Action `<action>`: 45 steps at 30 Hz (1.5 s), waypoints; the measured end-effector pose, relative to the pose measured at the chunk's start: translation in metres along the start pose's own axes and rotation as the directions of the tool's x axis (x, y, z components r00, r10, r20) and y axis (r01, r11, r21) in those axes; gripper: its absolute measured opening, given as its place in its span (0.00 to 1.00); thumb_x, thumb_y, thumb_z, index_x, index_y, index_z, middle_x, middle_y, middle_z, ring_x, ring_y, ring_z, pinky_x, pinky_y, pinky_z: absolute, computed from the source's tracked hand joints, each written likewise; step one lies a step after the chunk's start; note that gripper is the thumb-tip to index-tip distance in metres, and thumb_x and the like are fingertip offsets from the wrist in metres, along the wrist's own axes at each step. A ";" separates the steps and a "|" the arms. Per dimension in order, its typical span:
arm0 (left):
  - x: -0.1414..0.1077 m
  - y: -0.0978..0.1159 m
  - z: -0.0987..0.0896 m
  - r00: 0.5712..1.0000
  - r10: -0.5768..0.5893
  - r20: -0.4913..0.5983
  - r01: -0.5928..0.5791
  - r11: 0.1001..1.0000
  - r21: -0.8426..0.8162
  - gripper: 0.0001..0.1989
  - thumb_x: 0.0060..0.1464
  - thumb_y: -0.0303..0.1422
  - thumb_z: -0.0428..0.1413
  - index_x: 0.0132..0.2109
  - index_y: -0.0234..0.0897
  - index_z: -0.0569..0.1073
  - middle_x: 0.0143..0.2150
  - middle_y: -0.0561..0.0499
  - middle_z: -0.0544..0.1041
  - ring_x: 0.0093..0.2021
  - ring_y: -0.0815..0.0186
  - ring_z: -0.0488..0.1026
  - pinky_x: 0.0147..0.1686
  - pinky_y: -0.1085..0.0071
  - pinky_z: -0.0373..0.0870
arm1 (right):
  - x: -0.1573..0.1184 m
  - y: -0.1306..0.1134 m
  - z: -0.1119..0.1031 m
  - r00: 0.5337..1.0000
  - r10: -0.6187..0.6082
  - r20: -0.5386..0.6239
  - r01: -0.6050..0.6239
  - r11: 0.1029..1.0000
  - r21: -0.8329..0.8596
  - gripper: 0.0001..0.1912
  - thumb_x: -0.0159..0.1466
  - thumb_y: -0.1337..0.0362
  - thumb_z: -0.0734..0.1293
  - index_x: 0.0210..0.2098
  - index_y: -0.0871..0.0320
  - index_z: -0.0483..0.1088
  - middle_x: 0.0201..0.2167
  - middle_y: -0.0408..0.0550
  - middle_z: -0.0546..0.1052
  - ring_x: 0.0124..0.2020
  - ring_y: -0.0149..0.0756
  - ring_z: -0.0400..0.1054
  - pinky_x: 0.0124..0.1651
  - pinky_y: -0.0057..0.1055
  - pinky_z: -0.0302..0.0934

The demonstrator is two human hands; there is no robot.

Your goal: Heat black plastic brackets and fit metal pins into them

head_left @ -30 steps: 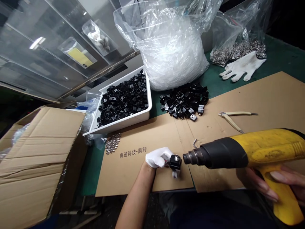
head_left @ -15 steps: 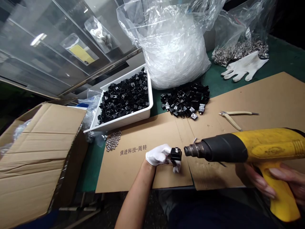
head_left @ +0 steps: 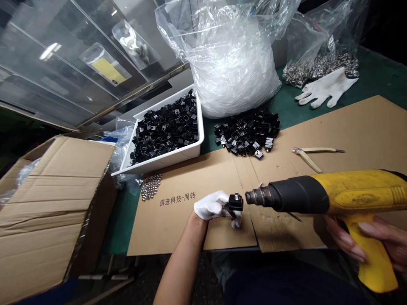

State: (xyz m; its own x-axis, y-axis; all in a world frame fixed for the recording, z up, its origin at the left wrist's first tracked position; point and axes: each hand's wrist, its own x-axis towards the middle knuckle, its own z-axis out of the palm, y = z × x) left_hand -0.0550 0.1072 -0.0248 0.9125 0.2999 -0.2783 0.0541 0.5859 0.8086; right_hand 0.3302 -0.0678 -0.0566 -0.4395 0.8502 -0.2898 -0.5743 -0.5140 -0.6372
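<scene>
My left hand [head_left: 212, 206], in a white glove, is closed on a small black plastic part [head_left: 235, 203] with a metal stud on top. It holds the part above the cardboard sheet. My bare right hand [head_left: 352, 243] grips the handle of a yellow heat gun [head_left: 362, 190]. The gun's stepped metal nozzle [head_left: 259, 198] points left, a short gap from the black part. Behind the two hands lies a loose pile of similar black parts [head_left: 248, 133], some with metal inserts.
A white bin [head_left: 165, 162] full of black parts stands behind, near small metal pieces [head_left: 151, 187]. Cutting pliers [head_left: 307, 156] lie on the cardboard sheet [head_left: 178, 224]. A large plastic bag [head_left: 235, 67], a loose glove [head_left: 327, 89], a bag of metal fittings [head_left: 321, 67] and a cardboard box [head_left: 47, 212] surround it.
The black part in my left hand has turned or shifted very slightly toward the nozzle. The heat gun stays almost where it was, in my right hand.
</scene>
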 end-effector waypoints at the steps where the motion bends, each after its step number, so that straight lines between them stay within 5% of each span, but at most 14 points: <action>1: 0.000 0.000 0.000 1.000 0.001 0.000 -0.001 1.000 -0.002 0.36 0.41 0.60 0.66 0.38 0.26 0.83 0.33 0.32 0.81 0.33 0.48 0.80 0.37 0.57 0.75 | 0.000 0.000 0.000 1.000 0.005 0.004 -0.005 1.000 -0.002 0.22 0.66 0.48 0.62 0.36 0.60 0.77 0.27 0.52 0.69 0.23 0.35 0.59 0.27 0.33 0.59; 45: -0.001 -0.001 -0.002 1.000 -0.023 -0.019 0.023 1.000 0.004 0.36 0.41 0.60 0.67 0.38 0.25 0.83 0.34 0.31 0.82 0.32 0.49 0.80 0.36 0.58 0.76 | 0.000 0.000 -0.001 1.000 -0.001 -0.002 0.001 1.000 0.009 0.21 0.66 0.48 0.62 0.37 0.60 0.77 0.29 0.53 0.69 0.23 0.34 0.60 0.27 0.33 0.59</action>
State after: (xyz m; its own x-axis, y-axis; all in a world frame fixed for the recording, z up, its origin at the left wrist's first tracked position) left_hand -0.0565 0.1076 -0.0263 0.9031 0.3002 -0.3069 0.0772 0.5896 0.8040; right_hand 0.3309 -0.0674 -0.0576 -0.4379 0.8508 -0.2904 -0.5811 -0.5143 -0.6307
